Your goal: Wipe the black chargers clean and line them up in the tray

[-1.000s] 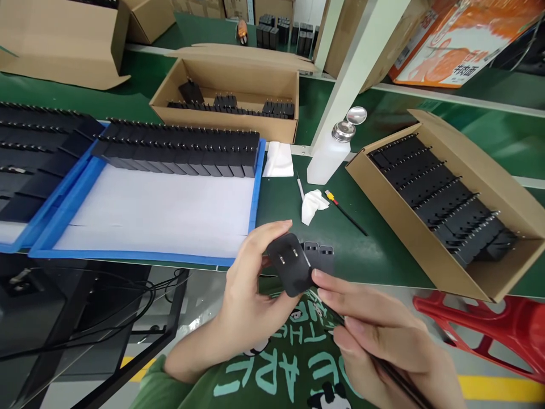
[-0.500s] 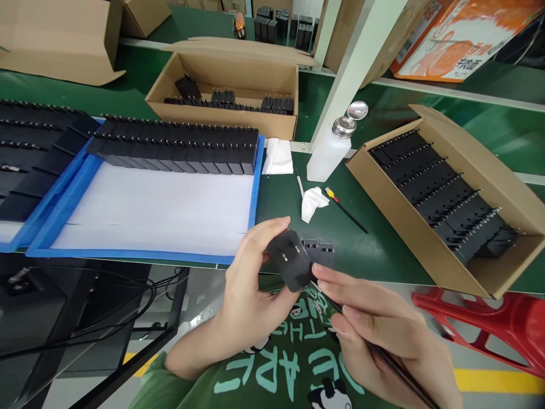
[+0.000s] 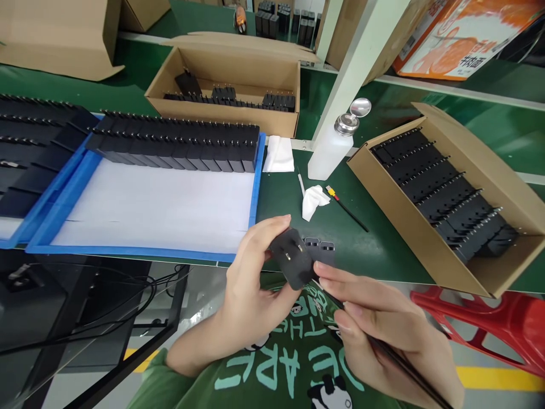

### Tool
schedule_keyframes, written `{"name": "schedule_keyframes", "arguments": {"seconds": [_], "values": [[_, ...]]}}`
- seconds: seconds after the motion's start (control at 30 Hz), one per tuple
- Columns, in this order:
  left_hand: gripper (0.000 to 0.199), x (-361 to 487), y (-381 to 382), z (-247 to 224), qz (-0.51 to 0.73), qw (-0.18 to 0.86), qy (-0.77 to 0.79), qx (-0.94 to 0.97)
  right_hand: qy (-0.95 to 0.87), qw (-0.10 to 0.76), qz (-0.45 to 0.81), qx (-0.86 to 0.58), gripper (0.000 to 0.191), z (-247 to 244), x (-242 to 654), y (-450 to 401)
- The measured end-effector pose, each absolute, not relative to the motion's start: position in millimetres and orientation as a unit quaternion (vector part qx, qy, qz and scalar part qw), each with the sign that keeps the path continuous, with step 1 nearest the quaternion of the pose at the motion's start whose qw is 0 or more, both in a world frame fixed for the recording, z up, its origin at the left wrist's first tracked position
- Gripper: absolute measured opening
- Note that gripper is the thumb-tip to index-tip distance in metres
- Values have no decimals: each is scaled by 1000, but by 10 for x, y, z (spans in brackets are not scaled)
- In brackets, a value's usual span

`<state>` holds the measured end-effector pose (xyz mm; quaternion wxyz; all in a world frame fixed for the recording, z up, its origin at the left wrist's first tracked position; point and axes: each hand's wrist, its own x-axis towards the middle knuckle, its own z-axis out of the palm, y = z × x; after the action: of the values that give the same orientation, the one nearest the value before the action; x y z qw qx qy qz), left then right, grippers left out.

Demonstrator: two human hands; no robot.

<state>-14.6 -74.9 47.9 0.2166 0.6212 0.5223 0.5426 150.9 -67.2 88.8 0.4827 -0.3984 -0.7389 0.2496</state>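
A black power adapter (image 3: pixel 288 271) with two metal prongs is held by its edges between the fingers and thumb of my left hand (image 3: pixel 244 295), its prong side facing up. My right hand (image 3: pixel 387 318) is closed round a long thin dark tool (image 3: pixel 404 372), held like a pen. The tool's tip is at the adapter's lower right edge; whether it touches cannot be made out. Right behind the adapter, at the bench's front edge, a few dark adapters (image 3: pixel 327 250) stand partly hidden.
A blue-edged tray (image 3: pixel 149 250) holds rows of adapters on the left. Cardboard boxes of adapters stand at the back (image 3: pixel 230 116) and right (image 3: pixel 383 213). A white pump bottle (image 3: pixel 327 153), crumpled tissue (image 3: pixel 314 201) and short cable (image 3: pixel 349 211) lie between. A red stool (image 3: pixel 502 329) is lower right.
The adapter has tilted very slightly in my left hand. My right hand and the tool have shifted a little to the right. Nothing was let go.
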Motion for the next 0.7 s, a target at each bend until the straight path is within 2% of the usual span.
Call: {"name": "schedule_keyframes", "arguments": {"seconds": [0.27, 0.7], "values": [[70, -148, -749, 489, 545, 217, 522, 619, -739, 504, 250, -371, 14, 853, 1512, -655], [69, -162, -756, 493, 541, 203, 529, 622, -759, 487, 237, -361, 7, 849, 1524, -627]]}}
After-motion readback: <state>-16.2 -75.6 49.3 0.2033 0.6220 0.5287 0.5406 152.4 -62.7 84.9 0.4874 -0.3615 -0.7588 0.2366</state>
